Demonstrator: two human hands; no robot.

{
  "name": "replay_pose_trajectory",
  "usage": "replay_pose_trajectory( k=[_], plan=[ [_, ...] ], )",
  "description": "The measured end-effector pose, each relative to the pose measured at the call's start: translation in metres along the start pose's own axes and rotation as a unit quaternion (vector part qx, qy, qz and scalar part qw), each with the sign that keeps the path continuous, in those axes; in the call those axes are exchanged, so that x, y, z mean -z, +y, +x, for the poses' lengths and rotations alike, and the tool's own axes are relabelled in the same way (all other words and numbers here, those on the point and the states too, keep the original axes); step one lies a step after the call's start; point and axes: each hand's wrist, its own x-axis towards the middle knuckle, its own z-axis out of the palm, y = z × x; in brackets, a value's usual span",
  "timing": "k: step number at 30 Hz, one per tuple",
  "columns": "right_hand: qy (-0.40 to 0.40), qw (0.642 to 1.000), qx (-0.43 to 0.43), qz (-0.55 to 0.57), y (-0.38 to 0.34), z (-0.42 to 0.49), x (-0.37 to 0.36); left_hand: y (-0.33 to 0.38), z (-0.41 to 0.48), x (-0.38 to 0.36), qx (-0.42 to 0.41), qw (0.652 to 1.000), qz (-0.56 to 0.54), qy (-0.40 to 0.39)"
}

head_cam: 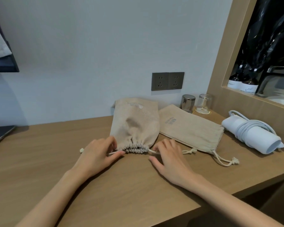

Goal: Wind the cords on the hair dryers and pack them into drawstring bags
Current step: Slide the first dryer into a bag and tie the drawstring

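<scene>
A bulging beige drawstring bag (135, 123) lies on the wooden desk (105, 185), its mouth gathered tight toward me. My left hand (97, 154) pinches the drawstring at the mouth's left side. My right hand (168, 158) pinches the drawstring at the right side. A second, flat beige bag (190, 128) lies to the right with its knotted cords loose. Further right rests a white hair dryer (251, 133) with its white cord wound around the body. Whatever fills the bulging bag is hidden.
A double wall socket (167, 81) sits above the bags. A metal cup (188, 103) and a glass (204, 104) stand at the back corner. A dark laptop edge (0, 135) lies at far left. Bottles (243, 84) stand behind the wooden frame at right. The desk's front edge steps back at right.
</scene>
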Motion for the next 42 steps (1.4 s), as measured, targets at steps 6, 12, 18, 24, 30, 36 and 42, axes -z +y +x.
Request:
replay_pose_trajectory(
  k=[6, 12, 18, 24, 30, 36, 42],
  plan=[
    [-0.078, 0.994, -0.005, 0.075, -0.006, 0.022, -0.004, 0.006, -0.003, 0.0, 0.102, 0.978, -0.175, -0.044],
    [-0.025, 0.909, -0.125, 0.398, 0.004, 0.027, -0.004, 0.024, 0.006, -0.007, 0.237, 0.899, -0.368, 0.026],
    [0.082, 0.885, -0.228, 0.397, -0.005, 0.043, -0.009, 0.033, 0.018, -0.01, 0.354, 0.844, -0.386, 0.118],
    [0.118, 0.874, -0.279, 0.38, 0.019, 0.039, 0.0, 0.018, 0.01, 0.005, 0.315, 0.878, -0.325, 0.156],
    [0.122, 0.887, -0.277, 0.349, 0.052, 0.036, 0.009, -0.01, 0.003, 0.006, 0.303, 0.91, -0.245, 0.139],
    [0.149, 0.893, -0.239, 0.351, 0.051, 0.023, 0.002, 0.005, -0.001, 0.0, 0.28, 0.948, -0.138, 0.069],
    [0.159, 0.97, -0.152, 0.099, 0.03, 0.019, 0.0, 0.059, 0.005, -0.017, 0.124, 0.99, 0.017, 0.06]
  ],
)
